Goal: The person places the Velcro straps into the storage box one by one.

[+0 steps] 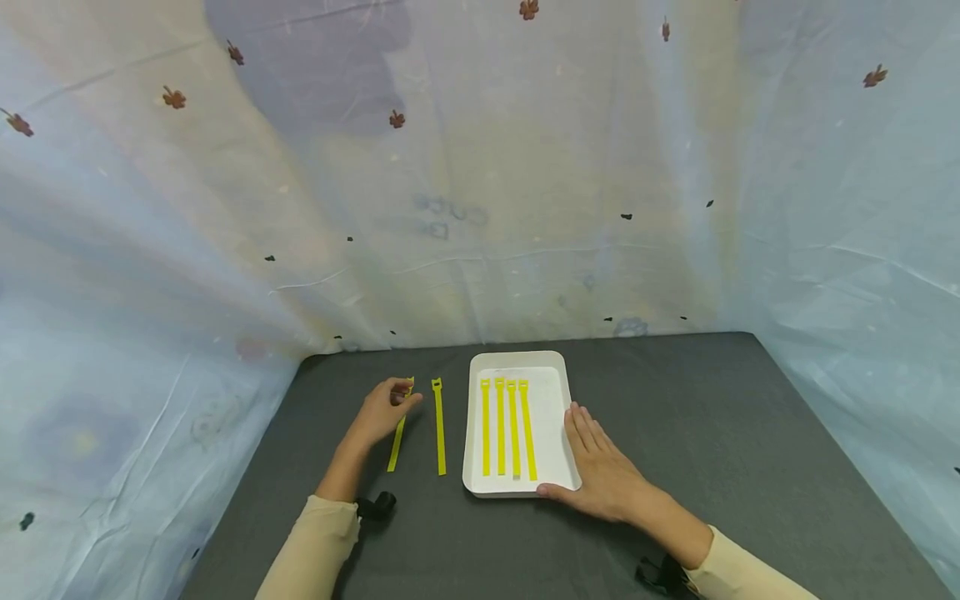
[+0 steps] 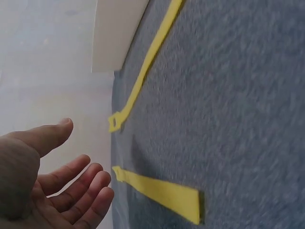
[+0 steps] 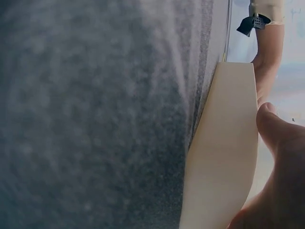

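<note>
Cream sleeves; black wrist devices, one apparently dotted with small holes

A dark grey desk fills the lower part of the head view. Pale, softly coloured sheeting hangs beyond its back edge and along its left and right edges. Brown leaf-like prints dot the sheeting high up, with a purple patch among them. A pinkish spot shows near the desk's back left corner.
</note>
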The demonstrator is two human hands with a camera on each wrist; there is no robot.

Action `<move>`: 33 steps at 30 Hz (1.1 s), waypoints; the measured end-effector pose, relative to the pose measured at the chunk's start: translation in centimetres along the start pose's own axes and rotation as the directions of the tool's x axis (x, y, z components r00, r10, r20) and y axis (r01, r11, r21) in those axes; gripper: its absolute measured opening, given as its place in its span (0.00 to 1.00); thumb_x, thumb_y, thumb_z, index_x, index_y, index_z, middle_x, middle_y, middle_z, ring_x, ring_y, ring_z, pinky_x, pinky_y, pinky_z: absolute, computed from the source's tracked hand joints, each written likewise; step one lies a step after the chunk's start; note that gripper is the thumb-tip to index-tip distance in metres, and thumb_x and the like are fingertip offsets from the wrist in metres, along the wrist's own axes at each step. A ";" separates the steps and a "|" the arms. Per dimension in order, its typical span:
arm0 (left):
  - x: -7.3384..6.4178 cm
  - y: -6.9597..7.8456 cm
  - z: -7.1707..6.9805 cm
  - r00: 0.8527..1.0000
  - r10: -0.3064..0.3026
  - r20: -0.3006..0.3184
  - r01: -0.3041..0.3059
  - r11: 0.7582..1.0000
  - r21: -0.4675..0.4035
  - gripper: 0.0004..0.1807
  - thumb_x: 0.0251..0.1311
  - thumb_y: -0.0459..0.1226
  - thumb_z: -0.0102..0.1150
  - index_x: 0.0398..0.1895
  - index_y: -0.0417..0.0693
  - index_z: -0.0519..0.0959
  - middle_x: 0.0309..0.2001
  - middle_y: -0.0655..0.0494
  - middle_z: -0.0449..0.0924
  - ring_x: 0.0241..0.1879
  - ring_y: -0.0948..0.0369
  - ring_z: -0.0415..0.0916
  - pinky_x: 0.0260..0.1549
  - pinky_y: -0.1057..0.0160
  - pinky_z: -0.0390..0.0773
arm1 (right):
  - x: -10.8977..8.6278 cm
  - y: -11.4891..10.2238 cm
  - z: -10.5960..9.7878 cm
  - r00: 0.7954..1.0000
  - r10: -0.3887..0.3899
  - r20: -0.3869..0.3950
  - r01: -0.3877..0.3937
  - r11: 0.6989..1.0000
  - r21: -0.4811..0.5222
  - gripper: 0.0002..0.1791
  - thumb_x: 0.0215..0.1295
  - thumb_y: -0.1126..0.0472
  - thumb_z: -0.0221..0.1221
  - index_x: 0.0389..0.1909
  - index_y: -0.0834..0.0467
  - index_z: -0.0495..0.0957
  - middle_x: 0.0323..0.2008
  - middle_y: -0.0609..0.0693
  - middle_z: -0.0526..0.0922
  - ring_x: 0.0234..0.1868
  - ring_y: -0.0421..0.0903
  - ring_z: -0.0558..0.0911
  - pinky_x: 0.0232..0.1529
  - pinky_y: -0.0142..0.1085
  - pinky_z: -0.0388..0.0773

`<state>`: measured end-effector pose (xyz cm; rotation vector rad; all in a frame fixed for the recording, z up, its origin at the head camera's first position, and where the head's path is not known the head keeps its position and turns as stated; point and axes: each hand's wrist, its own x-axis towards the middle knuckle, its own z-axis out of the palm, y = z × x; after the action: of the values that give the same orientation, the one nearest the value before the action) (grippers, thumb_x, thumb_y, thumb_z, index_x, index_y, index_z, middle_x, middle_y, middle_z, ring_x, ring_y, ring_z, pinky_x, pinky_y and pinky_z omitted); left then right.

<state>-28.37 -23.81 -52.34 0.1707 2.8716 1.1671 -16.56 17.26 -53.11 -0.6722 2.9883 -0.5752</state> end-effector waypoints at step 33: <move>3.9 -2.9 -0.4 0.986 -0.169 -0.020 0.168 0.986 -0.013 0.22 0.75 0.39 0.68 0.64 0.36 0.78 0.54 0.40 0.81 0.53 0.45 0.80 0.51 0.45 0.81 | 0.2 -0.2 -0.4 0.999 0.012 0.042 -0.013 1.000 0.018 0.73 0.64 0.16 0.55 0.85 0.71 0.42 0.86 0.66 0.40 0.87 0.62 0.42 0.84 0.57 0.49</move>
<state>-32.48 -25.67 -54.07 -0.0838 2.8300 1.1595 -16.70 17.11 -52.66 -0.6557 2.9429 -0.5793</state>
